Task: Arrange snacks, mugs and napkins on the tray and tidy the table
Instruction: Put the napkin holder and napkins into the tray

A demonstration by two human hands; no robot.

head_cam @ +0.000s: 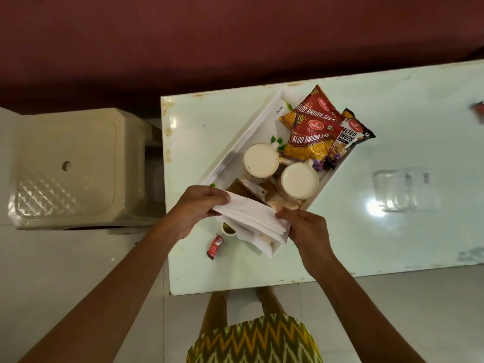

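A stack of white napkins [251, 220] hangs over the near end of the white tray [243, 142]. My left hand [199, 208] pinches its left end and my right hand [303, 226] grips its right end. On the tray stand two cream mugs [261, 160] [299, 180], with a brown holder [245, 191] just in front of them. Two red snack packets [313, 140] and a black peanut packet [349, 136] lie at the tray's far end.
A red sachet [214, 246] and a small cup [227, 228] lie on the pale table [392, 113] near its front left corner. A red object [479, 108] sits at the table's far right. A beige plastic stool [73, 166] stands to the left.
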